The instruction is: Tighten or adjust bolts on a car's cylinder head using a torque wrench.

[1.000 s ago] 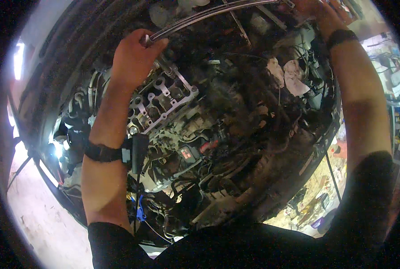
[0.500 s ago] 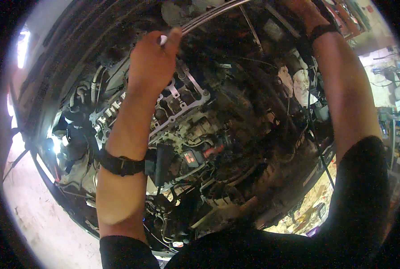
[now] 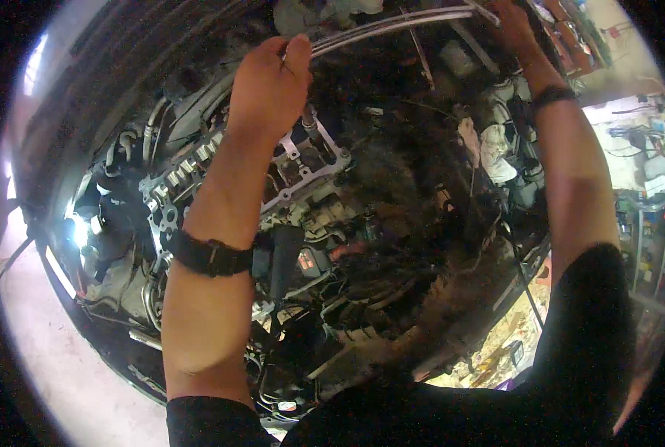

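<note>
My left hand (image 3: 269,89) is closed around the near end of several long, thin metal rods (image 3: 392,19) that curve across the top of the view, above an open engine bay. My right hand (image 3: 515,26) is up at the top right by their far end, its fingers curled there, small and dim. Below my left hand lies the exposed silver cylinder head (image 3: 306,164) with its cams and bolt holes, partly hidden by my left forearm.
Dark hoses and a black part with a red label (image 3: 310,260) fill the bay. A white crumpled rag (image 3: 496,153) lies at the right. A bright light (image 3: 79,231) shines at the left. A cluttered bench (image 3: 641,149) stands beyond the car's right side.
My left hand has moved right, and slightly up since half a second ago. My right arm has shifted left compared with a second ago, and the rods sit further right.
</note>
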A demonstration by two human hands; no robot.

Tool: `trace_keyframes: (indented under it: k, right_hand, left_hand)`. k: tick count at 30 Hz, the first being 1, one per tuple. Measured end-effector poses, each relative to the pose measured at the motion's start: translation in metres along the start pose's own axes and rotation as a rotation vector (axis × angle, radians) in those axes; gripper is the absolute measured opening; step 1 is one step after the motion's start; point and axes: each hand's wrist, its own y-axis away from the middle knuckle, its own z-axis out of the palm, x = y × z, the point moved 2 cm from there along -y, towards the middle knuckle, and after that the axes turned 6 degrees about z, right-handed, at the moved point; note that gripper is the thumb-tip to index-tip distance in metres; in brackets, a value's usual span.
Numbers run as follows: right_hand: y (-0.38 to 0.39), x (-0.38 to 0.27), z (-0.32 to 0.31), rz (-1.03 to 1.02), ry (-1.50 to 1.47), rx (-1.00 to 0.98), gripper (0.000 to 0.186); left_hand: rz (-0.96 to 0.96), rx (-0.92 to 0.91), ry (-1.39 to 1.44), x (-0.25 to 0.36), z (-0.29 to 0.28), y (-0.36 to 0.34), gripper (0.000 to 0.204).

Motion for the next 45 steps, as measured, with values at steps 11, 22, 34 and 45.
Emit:
trace_keyframes:
  k: [11, 22, 34, 45]
  right_hand:
    - [0.203, 0.031, -0.103, 0.244, 0.323, -0.46, 0.047]
    - [0.159, 0.01, -0.13, 0.305, 0.115, -0.84, 0.036]
    - [0.212, 0.045, -0.102, 0.764, -1.394, -1.58, 0.044]
    - [0.274, 0.034, -0.089, 0.748, -1.83, -1.07, 0.028]
  left_hand:
    - [0.117, 0.002, -0.012, -0.022, 0.01, -0.001, 0.04]
    - [-0.048, -0.112, 0.06, -0.022, 0.009, -0.01, 0.035]
    - [-0.197, -0.03, 0.173, -0.028, 0.02, -0.005, 0.035]
    - [0.272, -0.057, -0.917, -0.043, 0.016, -0.02, 0.01]
